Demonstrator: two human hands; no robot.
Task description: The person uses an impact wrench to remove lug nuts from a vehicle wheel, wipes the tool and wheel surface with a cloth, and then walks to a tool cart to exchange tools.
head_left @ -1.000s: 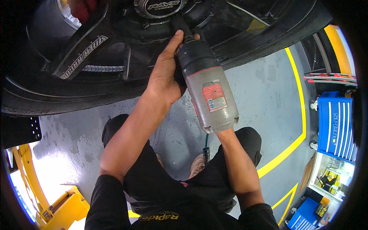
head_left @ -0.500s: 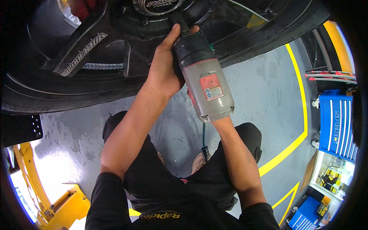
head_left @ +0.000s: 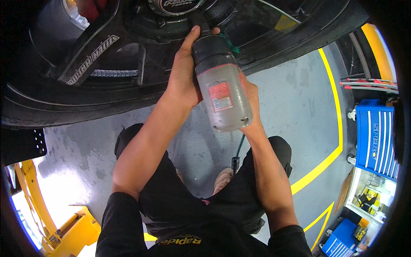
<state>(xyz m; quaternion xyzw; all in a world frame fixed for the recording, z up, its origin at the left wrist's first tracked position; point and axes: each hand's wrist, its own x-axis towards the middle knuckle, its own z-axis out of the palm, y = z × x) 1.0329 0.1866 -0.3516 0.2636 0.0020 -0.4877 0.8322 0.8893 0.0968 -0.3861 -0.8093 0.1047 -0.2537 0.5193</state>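
Observation:
A grey and black impact wrench [head_left: 227, 109] points up at the black alloy wheel [head_left: 96, 55]. Its dark socket [head_left: 197, 19] reaches into the wheel beside the round centre cap [head_left: 175, 5]; whether it sits on a nut is hidden. My left hand [head_left: 183, 79] wraps around the tool's front end, thumb along the near side and a fingertip showing on the far side. Behind the tool's body, my right hand [head_left: 251, 100] grips it from below; most of its fingers are hidden. A thin air hose [head_left: 240, 147] hangs under the tool.
The black tyre [head_left: 282, 55] curves across the top. Blue tool cabinets [head_left: 376, 141] on casters stand at the right, near yellow floor lines [head_left: 341, 115]. Yellow lift equipment [head_left: 77, 229] is at the lower left. My knees are bent below the tool.
The impact wrench's rear end has swung slightly left and up, and its body looks blurred. My right hand now shows more beside it. The hose has shifted right. My left hand stays nearly put.

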